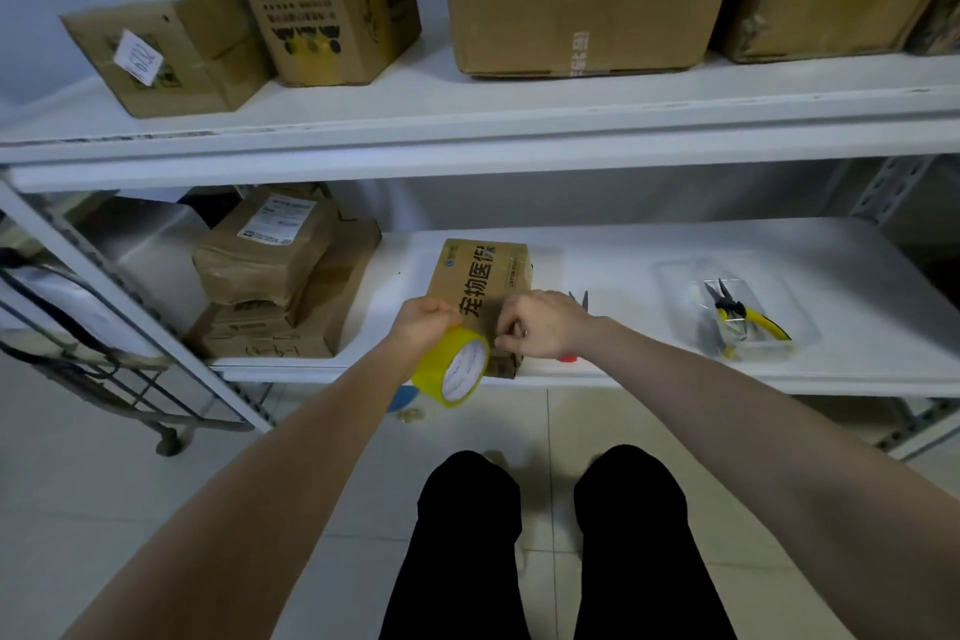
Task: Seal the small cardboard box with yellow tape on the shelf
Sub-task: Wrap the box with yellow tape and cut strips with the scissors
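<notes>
Tape start: L hand [423, 322] gripped the yellow tape roll [457, 369] at the small box's [480, 276] 7 o'clock corner, by the lower shelf's [675, 374] front edge, while R hand [540, 322] pinched its free end there; next, prob. draw tape toward 12 o'clock along the seam.

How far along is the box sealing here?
Early. The small cardboard box lies closed on the shelf. In hand: left hand grips the yellow tape roll, right hand apparently pinches the tape end at the box's near edge. Left: laying tape across the top and cutting it.
</notes>
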The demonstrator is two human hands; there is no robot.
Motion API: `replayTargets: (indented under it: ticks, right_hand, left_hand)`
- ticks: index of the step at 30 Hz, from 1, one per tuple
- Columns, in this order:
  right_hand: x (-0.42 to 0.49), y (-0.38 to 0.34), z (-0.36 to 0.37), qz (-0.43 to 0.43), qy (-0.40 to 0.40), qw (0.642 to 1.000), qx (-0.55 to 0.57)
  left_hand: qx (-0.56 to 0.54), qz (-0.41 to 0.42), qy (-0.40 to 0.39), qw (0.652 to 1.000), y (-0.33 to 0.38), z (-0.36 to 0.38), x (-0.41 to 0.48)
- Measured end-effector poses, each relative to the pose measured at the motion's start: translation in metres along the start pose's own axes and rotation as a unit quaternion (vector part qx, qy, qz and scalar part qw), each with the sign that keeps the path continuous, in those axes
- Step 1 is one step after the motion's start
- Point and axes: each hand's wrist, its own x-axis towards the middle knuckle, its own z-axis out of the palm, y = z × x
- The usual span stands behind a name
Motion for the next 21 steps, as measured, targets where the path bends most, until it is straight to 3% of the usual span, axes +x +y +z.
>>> replayTargets:
  ticks: [4, 7, 12, 16, 21]
  right_hand:
    - [-0.003, -0.011, -0.012, 0.081, 0.075, 0.958, 0.264]
    - [-0.006, -0.027, -0.017, 0.092, 0.064, 0.914, 0.391]
    - [0.001, -0.029, -0.017, 0.059, 0.147, 0.898, 0.41]
    - [0.004, -0.023, -0.021, 0.1, 0.193, 0.896, 0.387]
    - [0.004, -0.035, -0.025, 0.121, 0.229, 0.924, 0.282]
  left_hand:
    - [-0.007, 0.019, 0.013, 1.0, 0.01, 0.0, -0.006]
    - [-0.003, 0.035, 0.013, 0.999, 0.015, 0.003, -0.011]
    - [-0.01, 0.055, 0.002, 0.998, 0.022, 0.005, -0.019]
    - [-0.004, 0.062, -0.043, 0.997, 0.026, 0.004, -0.029]
    - [-0.015, 0.05, -0.015, 0.999, 0.029, 0.0, -0.033]
